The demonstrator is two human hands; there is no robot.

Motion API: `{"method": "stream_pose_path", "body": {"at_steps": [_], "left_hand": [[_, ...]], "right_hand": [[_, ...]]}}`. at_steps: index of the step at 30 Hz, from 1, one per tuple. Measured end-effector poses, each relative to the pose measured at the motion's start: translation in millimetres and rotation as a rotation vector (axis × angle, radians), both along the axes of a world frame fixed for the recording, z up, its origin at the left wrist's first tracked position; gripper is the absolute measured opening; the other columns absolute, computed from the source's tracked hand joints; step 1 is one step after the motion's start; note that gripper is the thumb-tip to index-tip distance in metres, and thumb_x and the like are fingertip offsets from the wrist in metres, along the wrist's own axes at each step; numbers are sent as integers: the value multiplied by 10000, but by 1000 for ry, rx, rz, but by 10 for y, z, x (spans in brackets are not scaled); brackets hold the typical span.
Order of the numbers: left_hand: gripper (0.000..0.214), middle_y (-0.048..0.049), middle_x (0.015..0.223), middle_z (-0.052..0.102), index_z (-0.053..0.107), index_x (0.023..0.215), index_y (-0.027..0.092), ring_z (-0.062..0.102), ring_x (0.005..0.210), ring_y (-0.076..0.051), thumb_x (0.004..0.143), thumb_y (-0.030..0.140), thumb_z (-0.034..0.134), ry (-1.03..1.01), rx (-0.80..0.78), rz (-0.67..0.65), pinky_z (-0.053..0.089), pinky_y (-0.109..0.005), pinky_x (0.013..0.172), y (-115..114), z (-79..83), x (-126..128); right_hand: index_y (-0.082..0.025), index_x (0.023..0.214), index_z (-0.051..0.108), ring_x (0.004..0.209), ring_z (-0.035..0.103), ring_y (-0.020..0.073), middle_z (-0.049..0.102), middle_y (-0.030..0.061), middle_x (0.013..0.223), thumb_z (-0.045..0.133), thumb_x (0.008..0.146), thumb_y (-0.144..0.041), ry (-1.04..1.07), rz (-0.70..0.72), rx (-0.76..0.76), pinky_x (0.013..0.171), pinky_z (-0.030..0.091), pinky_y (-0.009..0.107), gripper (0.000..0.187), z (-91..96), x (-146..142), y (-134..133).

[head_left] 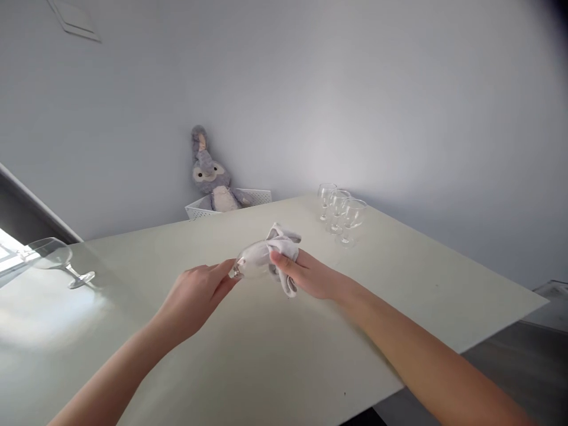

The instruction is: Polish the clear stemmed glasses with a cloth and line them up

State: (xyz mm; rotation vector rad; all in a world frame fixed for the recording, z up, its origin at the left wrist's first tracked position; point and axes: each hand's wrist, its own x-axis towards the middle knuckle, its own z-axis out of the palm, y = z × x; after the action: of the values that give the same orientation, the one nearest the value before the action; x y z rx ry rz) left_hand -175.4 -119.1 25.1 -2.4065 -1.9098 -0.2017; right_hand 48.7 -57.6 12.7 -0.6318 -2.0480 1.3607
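Note:
A clear wine glass (254, 260) is held sideways above the white table (248, 361), its bowl toward the right. My left hand (199, 296) is closed round the stem end, which its fingers partly hide. Bunched at the rim is a whitish cloth (284, 251), gripped by my right hand (313, 273), with the thumb pressed on it. The cloth covers the mouth of the glass, so I cannot tell how far it goes inside.
Three glasses, among them a front one (352, 219), stand upright in a row at the back right. Another glass (55, 257) lies on its side at the far left. Behind the table, a grey plush rabbit (210, 177) sits in a white basket (261, 195) against the wall.

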Motion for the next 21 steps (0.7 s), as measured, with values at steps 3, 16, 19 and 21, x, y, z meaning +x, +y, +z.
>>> {"method": "stream_pose_path", "body": {"at_steps": [3, 16, 19, 21], "left_hand": [[275, 42, 725, 660, 525, 1105, 297, 521, 588, -167, 945, 346, 307, 85, 38, -43, 304, -256, 542, -42, 119, 16], [308, 40, 535, 468, 465, 799, 237, 415, 490, -153, 941, 407, 252, 7, 23, 154, 254, -243, 481, -376, 145, 117], [333, 42, 560, 464, 426, 740, 237, 410, 500, -143, 935, 447, 256, -56, -71, 126, 257, -240, 488, -472, 271, 94], [306, 42, 598, 519, 477, 800, 255, 452, 538, -149, 937, 431, 268, -57, -96, 89, 277, -246, 518, -514, 346, 83]], "right_hand": [[-189, 700, 546, 531, 434, 113, 416, -32, 547, 334, 896, -630, -67, -3, 15, 549, 349, 269, 527, 47, 32, 11], [-185, 844, 579, 645, 552, 122, 540, -7, 690, 401, 893, -598, 321, 19, -237, 598, 432, 251, 453, 25, -95, -158], [-170, 821, 596, 482, 452, 85, 465, -41, 549, 396, 906, -576, 123, 117, -1, 491, 348, 228, 461, 66, -84, -200], [-168, 824, 615, 478, 455, 88, 441, -47, 515, 399, 904, -576, 58, 177, -3, 493, 356, 224, 469, 92, -74, -216]]}}
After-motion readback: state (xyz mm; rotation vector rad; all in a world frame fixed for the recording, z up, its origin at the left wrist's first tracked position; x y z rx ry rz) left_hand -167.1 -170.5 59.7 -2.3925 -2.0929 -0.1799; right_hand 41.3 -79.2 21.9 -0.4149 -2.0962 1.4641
